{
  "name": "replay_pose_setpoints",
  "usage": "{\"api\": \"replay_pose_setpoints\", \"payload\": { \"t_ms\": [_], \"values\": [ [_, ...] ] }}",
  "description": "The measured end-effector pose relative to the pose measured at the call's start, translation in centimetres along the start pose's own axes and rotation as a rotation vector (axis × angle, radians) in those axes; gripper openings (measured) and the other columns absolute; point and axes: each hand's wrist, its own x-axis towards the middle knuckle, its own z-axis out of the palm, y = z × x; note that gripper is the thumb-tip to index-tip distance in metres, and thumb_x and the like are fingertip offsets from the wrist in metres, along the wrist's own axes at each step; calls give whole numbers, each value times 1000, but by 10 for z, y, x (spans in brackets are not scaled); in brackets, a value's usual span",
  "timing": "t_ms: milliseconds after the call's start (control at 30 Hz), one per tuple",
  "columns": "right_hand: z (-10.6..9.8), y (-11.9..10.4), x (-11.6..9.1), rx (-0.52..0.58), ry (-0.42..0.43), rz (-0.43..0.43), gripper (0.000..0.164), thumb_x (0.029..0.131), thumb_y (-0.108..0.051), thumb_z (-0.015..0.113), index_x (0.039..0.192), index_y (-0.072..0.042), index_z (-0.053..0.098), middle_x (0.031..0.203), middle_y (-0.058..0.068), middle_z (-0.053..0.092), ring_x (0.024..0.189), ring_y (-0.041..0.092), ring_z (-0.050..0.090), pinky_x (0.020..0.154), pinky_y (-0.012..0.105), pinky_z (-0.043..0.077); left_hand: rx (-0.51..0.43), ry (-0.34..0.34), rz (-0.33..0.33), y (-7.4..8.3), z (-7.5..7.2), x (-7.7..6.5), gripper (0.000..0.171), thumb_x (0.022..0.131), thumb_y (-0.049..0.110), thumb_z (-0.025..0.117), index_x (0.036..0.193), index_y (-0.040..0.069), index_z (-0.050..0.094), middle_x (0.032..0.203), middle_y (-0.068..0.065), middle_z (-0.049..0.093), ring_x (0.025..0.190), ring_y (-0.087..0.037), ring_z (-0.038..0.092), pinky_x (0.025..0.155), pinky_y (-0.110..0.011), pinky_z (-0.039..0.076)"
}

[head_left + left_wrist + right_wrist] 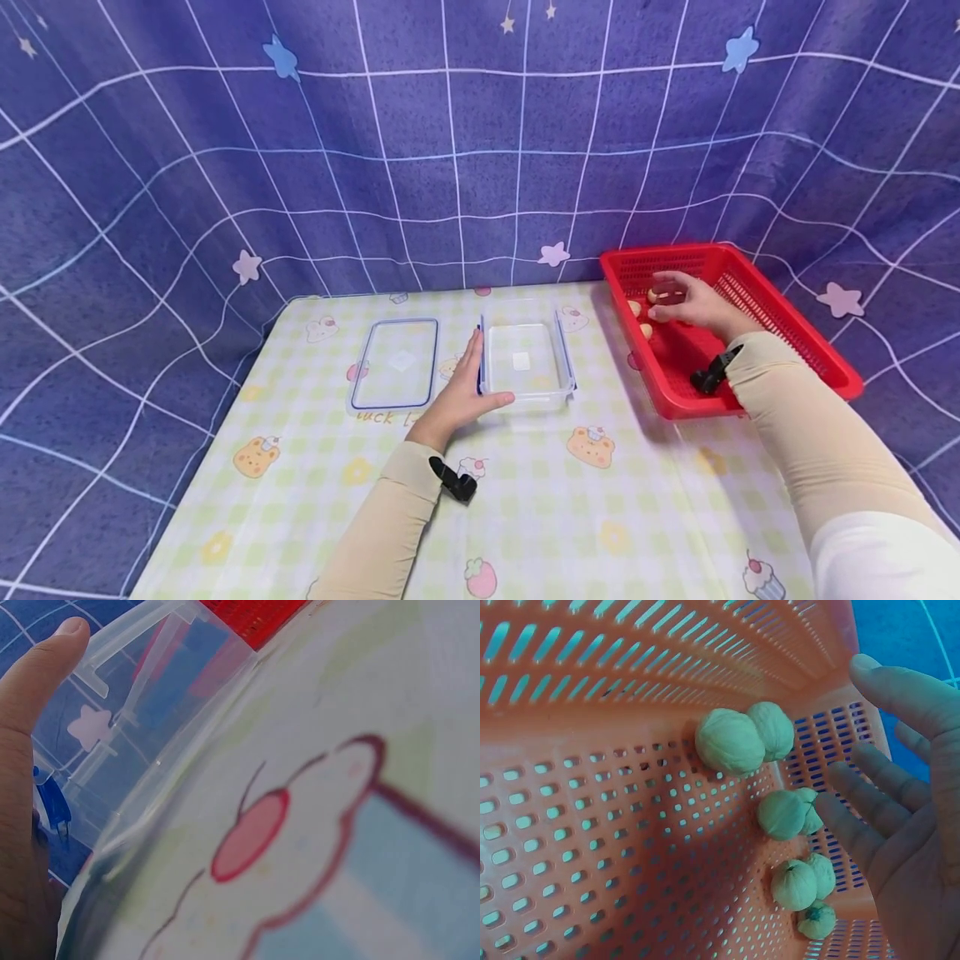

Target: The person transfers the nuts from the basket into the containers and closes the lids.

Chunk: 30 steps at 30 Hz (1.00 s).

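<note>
My left hand rests against the left side of a clear plastic food container, fingers along its wall and thumb at the front edge. In the left wrist view, the thumb stands beside the container's clear side flap. My right hand reaches into a red plastic basket, fingers loosely bent, holding nothing. Several pale round walnuts lie along the basket's side, close to the fingertips in the right wrist view. From the head, some walnuts show left of the hand; others are hidden under it.
A clear lid with a blue seal lies flat on the table, left of the container. The table wears a checked cloth with printed bears and cupcakes. A blue grid-patterned curtain hangs behind and at both sides.
</note>
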Motion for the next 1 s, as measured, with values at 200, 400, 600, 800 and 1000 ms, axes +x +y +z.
{"api": "replay_pose_setpoints", "payload": {
  "t_ms": [200, 400, 600, 800, 1000],
  "values": [
    [5, 7, 2, 90, -47, 6, 74, 87, 4, 75, 145, 13, 31, 130, 27, 52, 104, 7, 64, 84, 16, 54, 6, 5, -1, -3, 0, 0, 124, 81, 52, 80, 163, 26, -9, 169, 8, -11, 156, -26, 1, 122, -54, 12],
    [5, 17, 6, 91, -58, 17, 71, 85, 5, 75, 140, 14, 33, 123, 22, 57, 106, 15, 64, 84, 16, 54, -3, 17, 15, -3, 0, -1, 124, 81, 51, 81, 164, 24, -7, 171, 0, -6, 155, -29, 3, 122, -57, 13],
    [5, 21, 5, 67, -87, 18, 65, 84, 5, 76, 136, 12, 37, 128, 38, 55, 110, 25, 65, 83, 17, 54, 5, 14, 7, -2, 1, -1, 123, 81, 49, 82, 164, 22, -5, 170, 3, -7, 156, -27, 3, 123, -54, 13],
    [7, 27, 5, 101, -155, 54, 64, 86, 6, 74, 136, 9, 34, 129, 36, 55, 117, 32, 60, 84, 21, 54, 6, 12, 8, -2, 2, -2, 122, 82, 50, 81, 164, 23, -5, 169, 8, -8, 156, -31, 4, 122, -56, 12],
    [7, 35, 9, 119, -179, 48, 61, 86, 11, 70, 135, 12, 34, 124, 32, 56, 110, 23, 61, 80, 22, 56, -5, 13, 20, -2, 0, -2, 122, 82, 51, 80, 164, 22, -5, 170, 5, -7, 155, -33, 4, 121, -60, 12]
  ]
}}
